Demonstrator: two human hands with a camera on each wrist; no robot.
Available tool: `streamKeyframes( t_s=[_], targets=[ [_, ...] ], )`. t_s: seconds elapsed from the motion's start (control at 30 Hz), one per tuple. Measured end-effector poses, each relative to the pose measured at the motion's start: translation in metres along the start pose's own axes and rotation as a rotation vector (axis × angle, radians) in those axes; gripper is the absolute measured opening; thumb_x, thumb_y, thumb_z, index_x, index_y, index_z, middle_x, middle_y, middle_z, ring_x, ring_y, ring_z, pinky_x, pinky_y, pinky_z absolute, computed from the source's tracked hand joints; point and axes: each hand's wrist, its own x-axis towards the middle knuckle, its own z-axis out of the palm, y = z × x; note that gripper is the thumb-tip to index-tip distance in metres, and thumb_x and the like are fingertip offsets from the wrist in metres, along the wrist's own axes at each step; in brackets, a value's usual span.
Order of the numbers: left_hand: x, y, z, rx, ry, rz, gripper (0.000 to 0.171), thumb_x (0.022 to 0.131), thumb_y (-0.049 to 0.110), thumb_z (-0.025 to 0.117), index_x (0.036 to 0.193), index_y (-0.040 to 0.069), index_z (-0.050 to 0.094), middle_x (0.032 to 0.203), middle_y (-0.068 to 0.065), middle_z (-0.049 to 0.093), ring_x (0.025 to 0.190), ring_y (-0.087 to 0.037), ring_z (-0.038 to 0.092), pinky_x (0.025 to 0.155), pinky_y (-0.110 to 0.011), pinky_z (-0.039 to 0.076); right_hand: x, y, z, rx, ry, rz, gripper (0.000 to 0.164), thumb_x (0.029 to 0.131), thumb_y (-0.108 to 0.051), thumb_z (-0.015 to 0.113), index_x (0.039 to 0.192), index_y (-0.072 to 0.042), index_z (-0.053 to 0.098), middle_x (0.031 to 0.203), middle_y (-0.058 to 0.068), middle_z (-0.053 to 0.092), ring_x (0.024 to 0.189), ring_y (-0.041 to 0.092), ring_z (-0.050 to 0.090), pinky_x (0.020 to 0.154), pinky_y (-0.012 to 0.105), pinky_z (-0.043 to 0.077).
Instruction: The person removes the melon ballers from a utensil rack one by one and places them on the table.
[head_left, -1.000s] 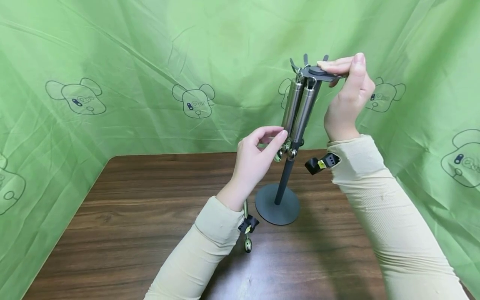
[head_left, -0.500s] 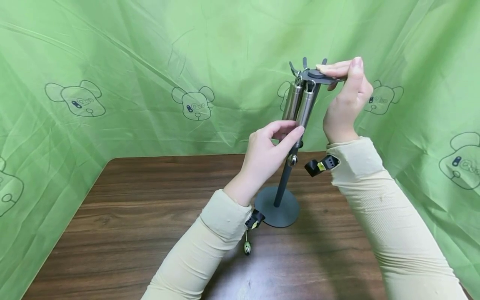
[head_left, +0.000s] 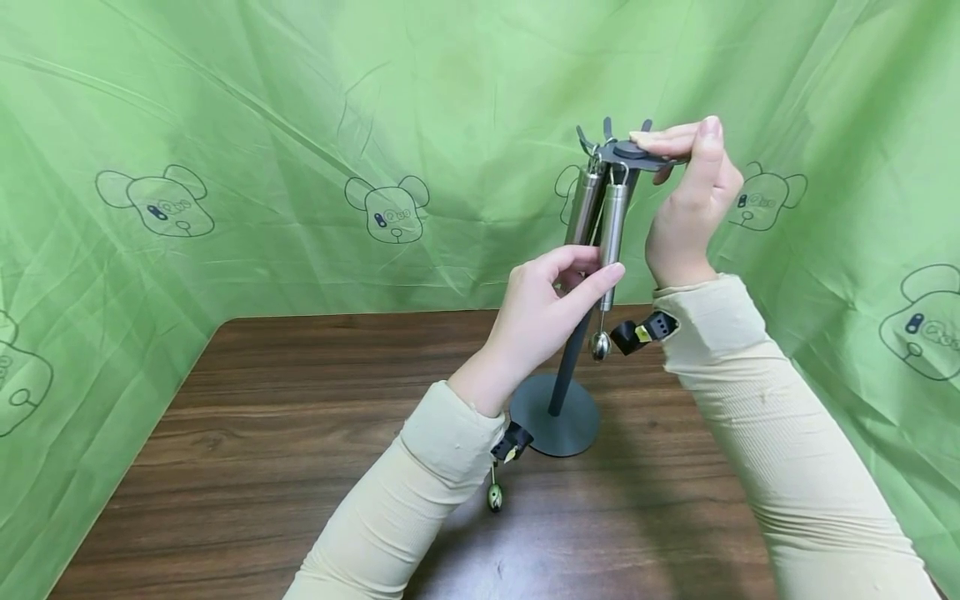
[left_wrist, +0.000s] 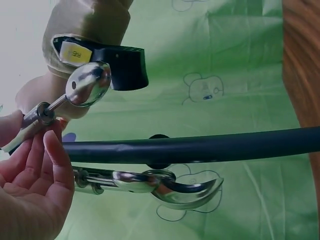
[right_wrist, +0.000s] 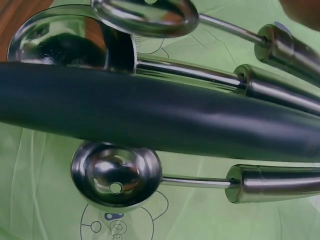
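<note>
A green curtain (head_left: 285,125) printed with cartoon animal faces forms the backdrop behind and beside a dark wood-grain table (head_left: 300,417). From the left, a pale sleeve (head_left: 420,475) runs up to a black wrist camera (head_left: 512,442); just below this camera, a small metal utensil (head_left: 494,497) lies on the table, its upper portion hidden. The left hand (head_left: 536,308) is clamped on the scoop (head_left: 613,221), thumb and fingers pinching the lower part of its cylindrical steel handle. The scoop is suspended below the top of the stand (head_left: 567,367), its bowl (left_wrist: 88,84) hanging free beneath the fingers; the bowl has a small hole. Immediately left of the scoop, a second steel handle (head_left: 582,208) hangs from the same stand, its lower end obscured by the left hand. The stand comprises a round base on the table, a dark post tilted in the head view, and a hook plate (head_left: 618,156) with upturned prongs. In the right wrist view, a large bowl (right_wrist: 65,45) sits partly behind the post. Farthest right, the right hand (head_left: 693,200) grips the edge of the hook plate, fingers above and below it; its sleeve extends to the lower right.
</note>
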Motion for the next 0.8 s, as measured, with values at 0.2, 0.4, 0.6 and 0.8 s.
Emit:
streamKeyframes(
  t_s=[0.2,0.4,0.6,0.8],
  targets=[
    [-0.002,0.006,-0.002,0.001,0.024,0.04,0.023,0.093,0.023,0.07,0.11,0.008,0.071,0.088,-0.005,0.071,0.074,-0.008,0.062,0.063,-0.018,0.049,0.0,0.0,0.0,0.002,-0.001,0.004,0.058,0.104,-0.002,0.027,0.068,-0.004,0.073,0.074,0.0,0.073,0.07,0.015,0.061,0.059,0.023,0.036],
    [-0.004,0.013,-0.004,-0.029,0.055,0.093,0.022,0.093,0.02,0.07,0.11,0.006,0.07,0.085,-0.006,0.069,0.071,-0.009,0.059,0.058,-0.02,0.049,0.0,0.0,0.0,0.006,0.0,0.001,0.058,0.104,-0.002,0.027,0.068,-0.004,0.073,0.074,0.0,0.073,0.07,0.015,0.061,0.059,0.023,0.036],
    [-0.008,0.019,-0.009,-0.055,0.074,0.115,0.023,0.092,0.018,0.071,0.111,0.006,0.069,0.091,-0.006,0.071,0.072,-0.009,0.06,0.06,-0.023,0.053,0.001,0.001,0.0,0.016,0.0,-0.003,0.058,0.104,-0.002,0.027,0.068,-0.003,0.072,0.073,0.001,0.073,0.07,0.015,0.062,0.058,0.023,0.036],
    [-0.014,0.025,-0.014,-0.079,0.073,0.123,0.024,0.091,0.017,0.071,0.112,0.005,0.069,0.096,-0.007,0.071,0.075,-0.01,0.062,0.064,-0.027,0.056,0.001,0.002,0.001,0.019,-0.005,-0.009,0.058,0.104,-0.001,0.027,0.067,-0.003,0.072,0.073,0.0,0.073,0.069,0.015,0.061,0.058,0.022,0.035]
  ],
)
